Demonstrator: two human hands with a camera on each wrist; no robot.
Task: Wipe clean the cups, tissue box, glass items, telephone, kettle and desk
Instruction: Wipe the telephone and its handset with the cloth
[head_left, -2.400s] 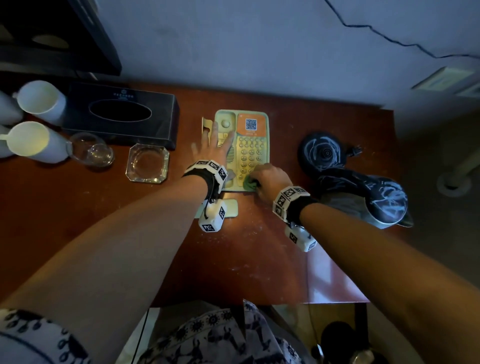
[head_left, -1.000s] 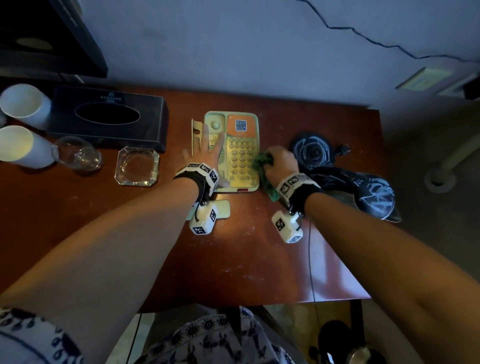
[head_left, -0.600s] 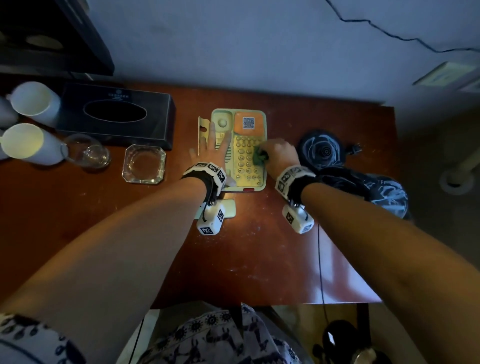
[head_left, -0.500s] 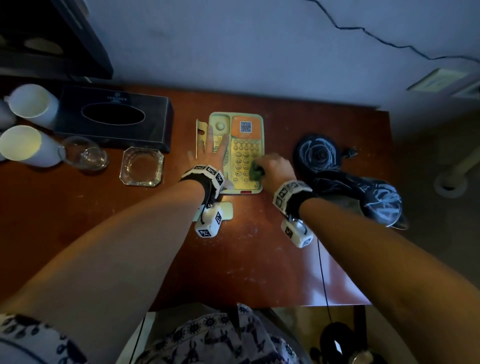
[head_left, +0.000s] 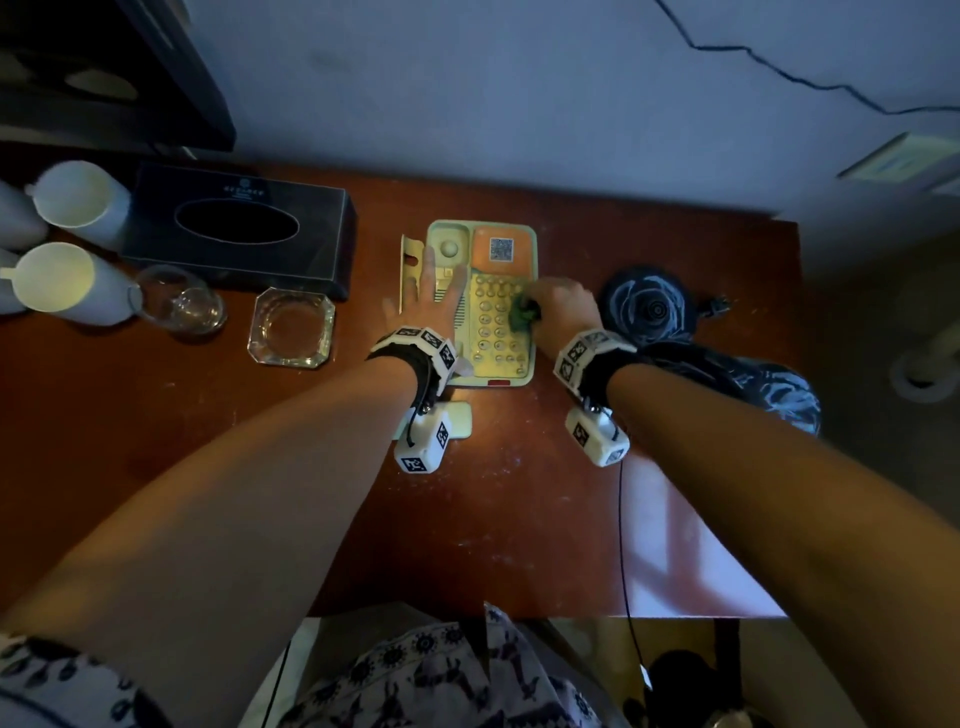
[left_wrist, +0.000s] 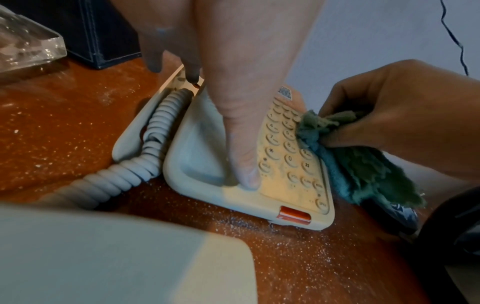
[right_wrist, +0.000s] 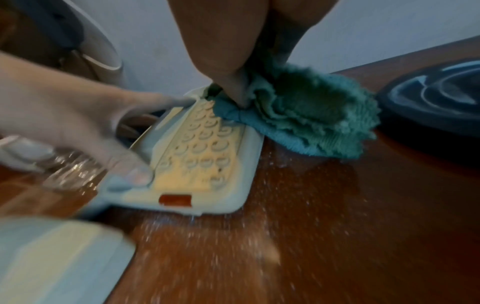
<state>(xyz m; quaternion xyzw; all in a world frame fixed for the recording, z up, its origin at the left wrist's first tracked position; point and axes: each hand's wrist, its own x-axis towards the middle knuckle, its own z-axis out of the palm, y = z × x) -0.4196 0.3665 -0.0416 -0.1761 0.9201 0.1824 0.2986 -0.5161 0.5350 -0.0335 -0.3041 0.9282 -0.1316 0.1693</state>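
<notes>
— While the right hand (head_left: 563, 309) is pressing its cloth to the keys, where is the pale green push-button telephone (head_left: 480, 306) sitting?
— It is sitting at the middle back of the reddish-brown wooden desk (head_left: 493, 519), between the square clear glass ashtray (head_left: 291, 327) and the round black kettle base (head_left: 649, 306). Its pale handset (head_left: 460, 418) is lying on the desk just in front, with a grey coiled cord (left_wrist: 145, 156) running along the base's left side.
— How are the hands holding?
— The right hand is curling fingers and thumb round a bunched green terry cloth (head_left: 522, 314), which is touching the keypad's right edge. The left hand (head_left: 428, 293) is lying flat on the handset cradle, fingers straight and spread, gripping nothing.
— And the other items?
— The black rectangular tissue box (head_left: 239, 228), white cups (head_left: 78, 200) and a clear drinking glass (head_left: 179, 304) are standing at the left; the dark patterned kettle (head_left: 753, 384) is resting at the right edge. White specks (left_wrist: 259, 226) are dusting the desk.
</notes>
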